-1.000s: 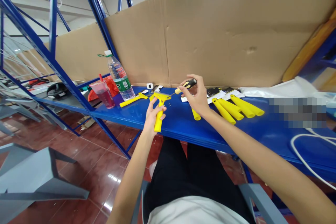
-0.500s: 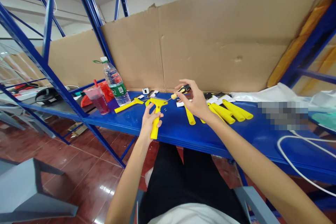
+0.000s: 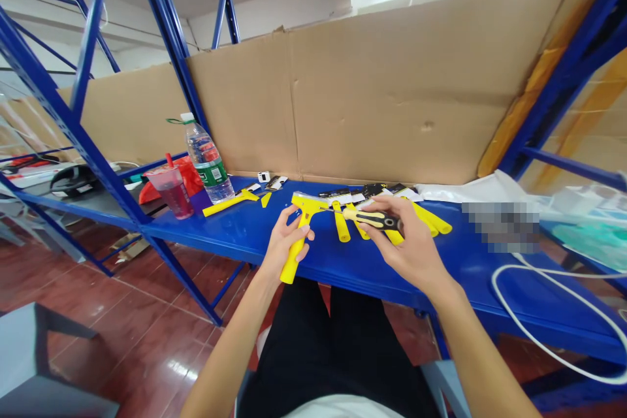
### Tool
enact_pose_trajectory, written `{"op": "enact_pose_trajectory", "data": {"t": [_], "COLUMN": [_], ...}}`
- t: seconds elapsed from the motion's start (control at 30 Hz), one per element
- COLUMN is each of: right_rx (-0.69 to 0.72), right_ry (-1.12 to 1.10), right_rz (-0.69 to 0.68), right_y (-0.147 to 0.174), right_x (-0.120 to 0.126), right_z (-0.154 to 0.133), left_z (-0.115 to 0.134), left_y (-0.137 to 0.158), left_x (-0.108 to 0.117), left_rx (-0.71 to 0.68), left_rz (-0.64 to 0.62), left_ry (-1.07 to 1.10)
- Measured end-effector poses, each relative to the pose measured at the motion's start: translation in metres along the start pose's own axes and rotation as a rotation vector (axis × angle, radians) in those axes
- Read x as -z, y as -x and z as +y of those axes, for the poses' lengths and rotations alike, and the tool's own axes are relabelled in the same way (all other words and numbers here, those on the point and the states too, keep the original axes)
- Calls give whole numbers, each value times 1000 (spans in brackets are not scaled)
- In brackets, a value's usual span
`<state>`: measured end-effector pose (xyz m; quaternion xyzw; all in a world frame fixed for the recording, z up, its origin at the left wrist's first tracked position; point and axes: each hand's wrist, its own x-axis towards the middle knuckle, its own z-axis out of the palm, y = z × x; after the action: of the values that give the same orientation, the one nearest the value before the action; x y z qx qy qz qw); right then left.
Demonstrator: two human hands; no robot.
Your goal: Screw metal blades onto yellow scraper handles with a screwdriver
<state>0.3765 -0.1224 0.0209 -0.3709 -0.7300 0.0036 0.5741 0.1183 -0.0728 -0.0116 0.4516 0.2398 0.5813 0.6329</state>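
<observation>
My left hand (image 3: 283, 247) is closed around the handle of a yellow scraper (image 3: 290, 266), its wide head turned up and away from me. In my right hand (image 3: 414, 241) is a screwdriver (image 3: 373, 217) with a cream and black grip, pinched between thumb and fingers. The shaft points left, and its tip is at the right side of the scraper's head; whether it touches a screw is too small to tell. Behind my left hand, another yellow scraper (image 3: 228, 203) and a small yellow piece (image 3: 266, 199) lie on the blue table (image 3: 245, 238).
Several yellow handles (image 3: 342, 227) lie beyond my hands, alongside black-and-white packets (image 3: 343, 196). A water bottle (image 3: 210, 166) and a cup of red drink (image 3: 175, 192) stand at the left. To the right are a white bag (image 3: 470, 191) and a white cable (image 3: 509, 339).
My right hand has come nearer and to the right, and the screwdriver lies more level with its grip deeper in my fingers. The scraper remains in my left hand, slightly more tilted.
</observation>
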Motion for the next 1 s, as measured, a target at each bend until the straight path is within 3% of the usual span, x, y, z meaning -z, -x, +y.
{"op": "enact_pose_trajectory", "data": {"t": [0.17, 0.4, 0.57, 0.8, 1.0], "right_rx": [93, -36, -98, -27, -86], "right_ry": [161, -45, -92, 14, -85], "right_rz": [1, -61, 31, 143, 37], "right_y": [1, -2, 1, 0, 1], "right_x": [-1, 2, 1, -6, -4], "right_z": [11, 8, 8, 18, 16], "left_z": [-1, -5, -6, -6, -4], "left_y": [0, 1, 3, 2, 2], "left_x": [2, 1, 0, 2, 1], "left_rx": [-4, -13, -4, -2, 2], "left_rz": [-3, -39, -61, -80, -58], "left_ry": [-46, -143, -166, -158, -146]}}
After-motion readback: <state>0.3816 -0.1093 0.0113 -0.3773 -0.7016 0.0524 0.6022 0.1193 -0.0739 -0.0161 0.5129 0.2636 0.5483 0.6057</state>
